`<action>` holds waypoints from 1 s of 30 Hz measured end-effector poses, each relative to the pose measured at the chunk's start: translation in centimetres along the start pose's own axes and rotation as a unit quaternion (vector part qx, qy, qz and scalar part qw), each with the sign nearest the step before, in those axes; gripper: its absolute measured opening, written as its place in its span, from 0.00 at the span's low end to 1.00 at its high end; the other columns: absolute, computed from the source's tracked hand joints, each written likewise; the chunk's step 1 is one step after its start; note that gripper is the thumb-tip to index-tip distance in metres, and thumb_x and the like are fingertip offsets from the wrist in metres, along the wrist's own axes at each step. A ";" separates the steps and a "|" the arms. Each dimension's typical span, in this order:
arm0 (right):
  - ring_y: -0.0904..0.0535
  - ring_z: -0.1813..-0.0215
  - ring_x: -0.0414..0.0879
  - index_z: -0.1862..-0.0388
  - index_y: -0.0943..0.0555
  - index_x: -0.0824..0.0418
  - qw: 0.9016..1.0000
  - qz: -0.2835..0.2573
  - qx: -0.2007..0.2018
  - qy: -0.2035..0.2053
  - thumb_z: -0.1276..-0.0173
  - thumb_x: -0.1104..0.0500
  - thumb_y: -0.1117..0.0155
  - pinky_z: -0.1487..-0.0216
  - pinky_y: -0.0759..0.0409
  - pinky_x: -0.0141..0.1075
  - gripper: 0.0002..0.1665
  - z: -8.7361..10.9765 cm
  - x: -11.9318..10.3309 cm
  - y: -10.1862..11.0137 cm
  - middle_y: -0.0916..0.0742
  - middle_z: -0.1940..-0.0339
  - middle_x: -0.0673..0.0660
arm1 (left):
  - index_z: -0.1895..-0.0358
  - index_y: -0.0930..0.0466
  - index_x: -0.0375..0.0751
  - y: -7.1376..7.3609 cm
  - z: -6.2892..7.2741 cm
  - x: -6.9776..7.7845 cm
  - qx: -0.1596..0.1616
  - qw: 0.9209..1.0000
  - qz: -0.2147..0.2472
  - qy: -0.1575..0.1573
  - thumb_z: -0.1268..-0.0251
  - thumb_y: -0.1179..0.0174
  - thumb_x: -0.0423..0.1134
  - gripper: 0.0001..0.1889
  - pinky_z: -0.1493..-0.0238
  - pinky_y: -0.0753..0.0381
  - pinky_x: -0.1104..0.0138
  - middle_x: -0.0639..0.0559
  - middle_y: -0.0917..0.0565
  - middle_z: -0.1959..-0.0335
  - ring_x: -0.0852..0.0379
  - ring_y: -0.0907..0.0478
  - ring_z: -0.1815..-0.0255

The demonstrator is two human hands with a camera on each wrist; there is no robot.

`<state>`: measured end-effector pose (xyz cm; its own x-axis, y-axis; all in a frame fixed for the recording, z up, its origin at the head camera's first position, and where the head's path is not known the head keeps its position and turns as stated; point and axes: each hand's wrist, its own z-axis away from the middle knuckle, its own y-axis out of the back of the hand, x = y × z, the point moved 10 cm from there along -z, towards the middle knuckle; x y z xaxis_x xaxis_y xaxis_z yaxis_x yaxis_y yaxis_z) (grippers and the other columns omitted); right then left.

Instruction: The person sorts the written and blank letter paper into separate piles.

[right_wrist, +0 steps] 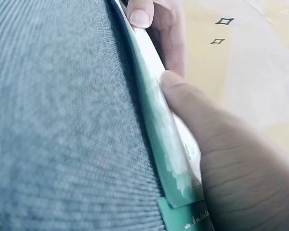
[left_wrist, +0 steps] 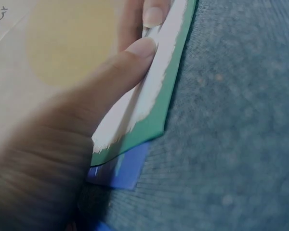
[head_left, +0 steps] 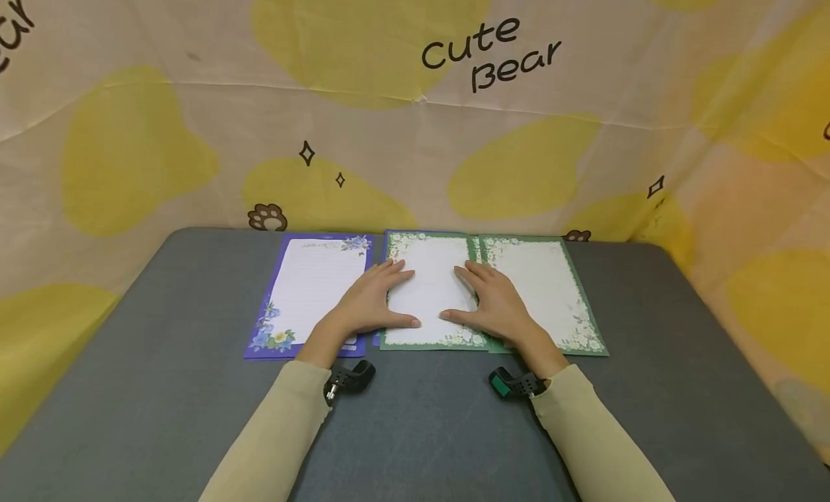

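Three groups of flower-bordered paper sheets lie side by side. The middle green-bordered sheet (head_left: pixel 431 293) has purple-blue edges showing beneath it. My left hand (head_left: pixel 372 297) is spread over its left edge, thumb (left_wrist: pixel 143 48) on the white part. Over its right edge lies my right hand (head_left: pixel 496 300), fingers extended and its thumb (right_wrist: pixel 171 79) pointing towards the left one. Under the left hand, the blue-purple bordered sheet (head_left: pixel 311 279) with blue flowers is partly covered. Another green-bordered sheet (head_left: pixel 534 271), partly hidden by the right hand, lies to the right and overlaps the middle one.
The papers lie on a dark grey tabletop (head_left: pixel 428 423) near its back edge. Behind it hangs a cream cloth (head_left: pixel 402 127) with yellow patches and lettering. Black wrist straps, the left (head_left: pixel 350 377) and the right (head_left: pixel 515 383), sit at the cuffs of light sleeves.
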<state>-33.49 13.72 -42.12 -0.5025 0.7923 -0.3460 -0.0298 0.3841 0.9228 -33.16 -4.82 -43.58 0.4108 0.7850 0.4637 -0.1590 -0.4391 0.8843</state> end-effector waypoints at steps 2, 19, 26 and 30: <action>0.37 0.21 0.64 0.22 0.33 0.55 1.000 0.009 -0.001 0.005 0.41 0.32 0.30 0.23 0.38 0.63 0.53 0.0 -0.1 0.0 0.31 0.21 0.63 | 0.24 0.33 0.50 0.0 0.0 0.1 0.001 1.000 0.000 0.000 0.51 0.29 0.68 0.50 0.18 0.49 0.43 0.48 0.41 0.18 0.43 0.51 0.15; 0.28 0.27 0.63 0.30 0.24 0.61 0.998 -0.043 0.043 -0.004 0.38 0.39 0.27 0.26 0.32 0.60 0.43 -0.2 0.1 1.0 0.20 0.30 0.63 | 0.34 0.20 0.51 1.7 0.5 -0.4 0.079 0.993 0.069 0.046 0.39 0.29 0.55 0.30 0.30 0.27 0.46 0.47 0.20 0.34 0.44 0.27 0.31; 0.29 0.27 0.64 0.30 0.24 0.61 0.992 -0.080 0.091 -0.043 0.35 0.43 0.28 0.29 0.30 0.60 0.39 0.0 1.0 1.7 0.22 0.29 0.66 | 0.43 0.13 0.49 2.5 0.6 -0.3 0.115 0.989 0.085 0.043 0.36 0.30 0.49 0.20 0.36 0.23 0.48 0.46 0.14 0.43 0.46 0.22 0.39; 0.22 0.39 0.59 0.30 0.24 0.60 0.974 -0.125 0.160 -0.098 0.32 0.43 0.31 0.38 0.23 0.55 0.37 0.5 2.2 2.9 0.17 0.39 0.64 | 0.44 0.12 0.49 2.9 0.7 -0.2 0.138 0.985 0.099 0.039 0.36 0.30 0.47 0.18 0.37 0.22 0.49 0.47 0.12 0.45 0.46 0.20 0.40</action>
<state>-34.25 16.79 -40.27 -0.3387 0.7188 -0.6071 0.1576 0.6795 0.7165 -33.08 -6.50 -41.17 0.3240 0.6990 0.6375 0.0254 -0.6800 0.7328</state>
